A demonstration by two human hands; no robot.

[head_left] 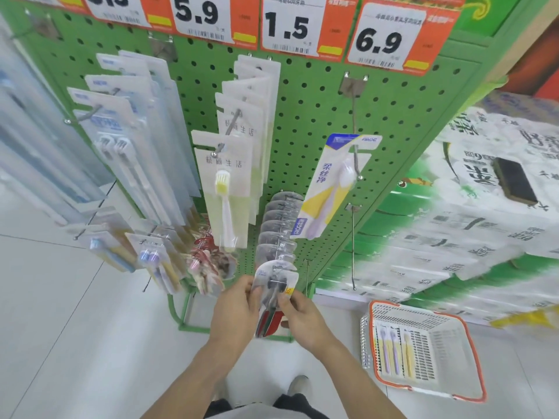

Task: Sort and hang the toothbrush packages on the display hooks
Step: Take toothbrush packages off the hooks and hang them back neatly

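A clear blister toothbrush package (273,293) with dark, red and green brushes is held in both hands at the tip of a hook low on the green pegboard (308,116). My left hand (234,313) grips its left edge and my right hand (302,316) pinches its right edge. Behind it hangs a row of several similar clear packages (279,228). A blue and yellow toothbrush package (329,189) hangs alone on the right hook. White packages with a yellow brush (227,189) fill the middle hook.
An orange-rimmed white basket (423,349) on the floor at the right holds toothbrush packages (396,349). Stacked tissue packs (472,207) stand right of the rack. Blue-white packages (130,140) hang at the left, small ones (157,261) below. A bare long hook (353,246) juts out at lower right.
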